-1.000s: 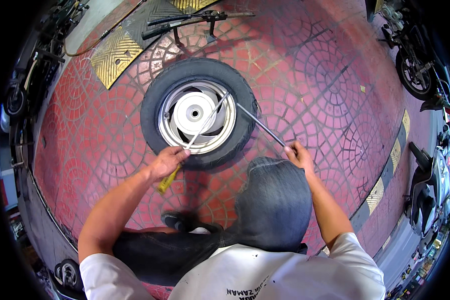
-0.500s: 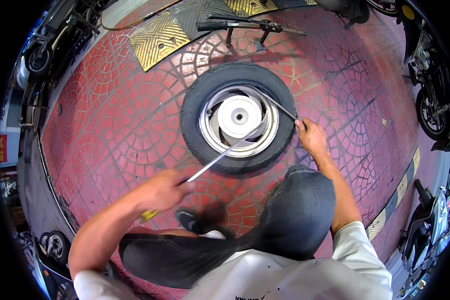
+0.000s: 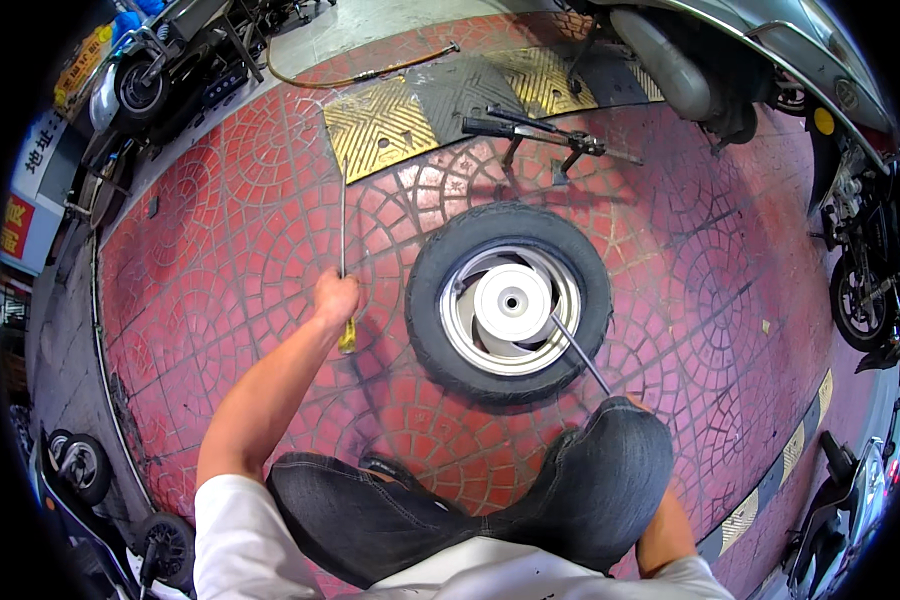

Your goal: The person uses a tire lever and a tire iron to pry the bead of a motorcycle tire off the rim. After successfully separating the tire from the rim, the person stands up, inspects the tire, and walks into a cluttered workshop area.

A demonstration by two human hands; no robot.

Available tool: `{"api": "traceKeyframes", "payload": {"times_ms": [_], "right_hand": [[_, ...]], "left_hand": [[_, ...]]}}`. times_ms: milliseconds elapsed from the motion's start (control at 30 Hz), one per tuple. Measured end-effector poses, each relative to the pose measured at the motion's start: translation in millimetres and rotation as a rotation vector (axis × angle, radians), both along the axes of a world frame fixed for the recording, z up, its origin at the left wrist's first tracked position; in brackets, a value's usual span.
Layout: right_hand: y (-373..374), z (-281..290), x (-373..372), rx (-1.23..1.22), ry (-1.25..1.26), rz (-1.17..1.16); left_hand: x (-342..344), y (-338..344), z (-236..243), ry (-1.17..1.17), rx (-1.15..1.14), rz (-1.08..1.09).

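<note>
I see a floor of red paving bricks laid in fan patterns. At the top lies a yellow and black ramp, with a thin hose beyond it. A black metal stand lies just beside the ramp. Parked scooters stand at the upper left and at the right edge.

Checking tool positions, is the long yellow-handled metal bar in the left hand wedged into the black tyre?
No, the left hand holds the long yellow-handled metal bar over red paving, apart from the black tyre.
</note>
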State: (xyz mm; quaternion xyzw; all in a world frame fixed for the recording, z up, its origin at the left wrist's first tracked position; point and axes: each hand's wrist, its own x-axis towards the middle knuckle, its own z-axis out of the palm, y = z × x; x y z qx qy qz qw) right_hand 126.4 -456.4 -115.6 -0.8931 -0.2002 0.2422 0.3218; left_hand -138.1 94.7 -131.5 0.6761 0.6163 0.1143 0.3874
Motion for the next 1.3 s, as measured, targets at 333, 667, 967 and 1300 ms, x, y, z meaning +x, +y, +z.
{"api": "traceKeyframes", "payload": {"times_ms": [333, 667, 967, 1300], "right_hand": [[-71.0, 6.4, 4.2, -0.001, 0.049, -0.209], [-14.5, 83.1, 61.6, 0.438, -0.012, -0.180], [37.2, 117.9, 80.2, 0.748, 0.152, -0.171], [-9.4, 104.4, 60.0, 0.642, 0.320, -0.279]], "left_hand": [[176.7, 25.4, 99.4, 0.027, 0.322, -0.566], [151.5, -73.1, 50.5, 0.401, 0.294, -0.752], [148.5, -66.6, 36.8, 0.404, 0.370, -0.770], [147.5, -69.7, 36.8, 0.398, 0.393, -0.763]]}}
